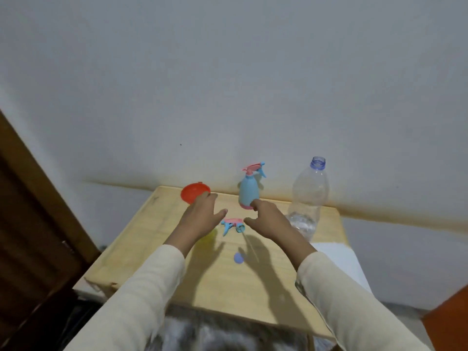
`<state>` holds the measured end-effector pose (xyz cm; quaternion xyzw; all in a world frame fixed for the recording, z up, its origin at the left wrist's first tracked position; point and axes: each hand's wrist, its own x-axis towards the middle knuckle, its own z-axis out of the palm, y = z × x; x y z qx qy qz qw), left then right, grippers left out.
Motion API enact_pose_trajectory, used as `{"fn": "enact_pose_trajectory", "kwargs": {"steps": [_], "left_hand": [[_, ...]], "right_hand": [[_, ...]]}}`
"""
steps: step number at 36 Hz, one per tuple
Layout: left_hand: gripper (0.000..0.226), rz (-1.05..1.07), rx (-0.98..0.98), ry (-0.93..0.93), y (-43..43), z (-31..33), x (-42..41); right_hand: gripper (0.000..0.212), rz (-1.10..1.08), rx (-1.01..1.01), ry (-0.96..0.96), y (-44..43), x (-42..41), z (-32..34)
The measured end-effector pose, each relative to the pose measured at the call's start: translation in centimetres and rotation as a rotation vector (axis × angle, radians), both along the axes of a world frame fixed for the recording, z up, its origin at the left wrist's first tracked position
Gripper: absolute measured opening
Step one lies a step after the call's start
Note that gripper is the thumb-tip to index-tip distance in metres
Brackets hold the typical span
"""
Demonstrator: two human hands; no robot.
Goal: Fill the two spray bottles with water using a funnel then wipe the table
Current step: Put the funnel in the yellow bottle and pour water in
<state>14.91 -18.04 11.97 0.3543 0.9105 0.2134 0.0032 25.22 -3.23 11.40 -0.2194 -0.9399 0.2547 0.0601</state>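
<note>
While both spread, empty hands, left hand point(200, 215) and right hand point(268, 219), hovered above the detached pink-and-blue trigger sprayer head point(232, 224), the capped blue plastic spray bottle point(248, 192) stood far behind, the orange funnel point(194, 195) far left; filling seemingly awaited placing the funnel.

One camera only, worn on the person's head, looking forward and down over the near edge of the counter point(157, 262) toward the far wall point(228, 84). It sits close, both sleeves reaching in from the bottom; a door point(30, 211) edges the left.
</note>
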Motion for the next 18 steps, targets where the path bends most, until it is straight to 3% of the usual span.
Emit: {"fn": "enact_pose_trajectory", "kwargs": {"steps": [4, 10, 18], "left_hand": [[0.051, 0.107, 0.053, 0.006, -3.6, -0.2, -3.7], [0.068, 0.156, -0.038, -0.039, -6.8, -2.4, -8.4], [0.063, 0.044, 0.031, -0.294, -6.0, -7.3, -11.6]], "right_hand": [[0.056, 0.025, -0.042, 0.052, -2.1, -4.2, -0.1], [0.064, 0.042, -0.078, 0.230, -4.8, -10.4, -0.7], [0.095, -0.010, -0.129, 0.270, -6.8, -15.5, -2.7]]}}
